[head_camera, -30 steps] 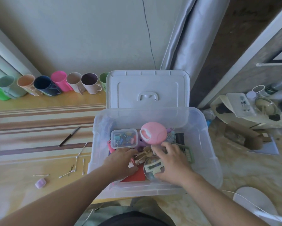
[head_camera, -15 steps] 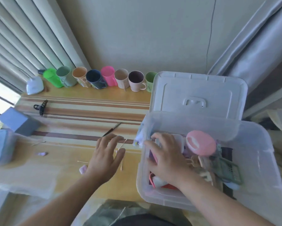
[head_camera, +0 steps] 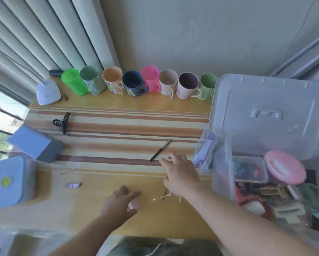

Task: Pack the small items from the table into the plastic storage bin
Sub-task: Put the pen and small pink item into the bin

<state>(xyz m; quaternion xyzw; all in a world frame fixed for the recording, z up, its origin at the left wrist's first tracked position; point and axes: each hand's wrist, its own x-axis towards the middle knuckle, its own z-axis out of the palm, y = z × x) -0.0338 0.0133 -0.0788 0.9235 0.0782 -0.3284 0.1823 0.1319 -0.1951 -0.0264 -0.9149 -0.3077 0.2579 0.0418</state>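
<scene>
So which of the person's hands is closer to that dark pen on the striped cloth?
Right. The right hand reaches over the table with its fingertips just beside the lower tip of the pen. The left hand is lower, nearer the person, over a small pink item.

Storage bin (head_camera: 221,174): clear plastic, smooth, walls faintly frosted. Bin lid (head_camera: 269,108): translucent white plastic, smooth with a moulded handle. Small lidded box (head_camera: 250,169) inside the bin: clear, glossy plastic. Round pink container (head_camera: 284,166): smooth plastic with a soft sheen. Table (head_camera: 107,211): yellow wood-look top, smooth, slightly glossy. Striped runner (head_camera: 118,130): looks like matt cloth in cream and brown bands. Row of mugs (head_camera: 132,84): matt, plastic-looking, some finely speckled; the green tumbler (head_camera: 72,81) translucent and glossier. Pen (head_camera: 160,150): dark, glossy barrel. Hair claw (head_camera: 62,122): black plastic. Curtain (head_camera: 302,52): grey cloth with a satin sheen. Wall (head_camera: 192,34): matt.
</scene>
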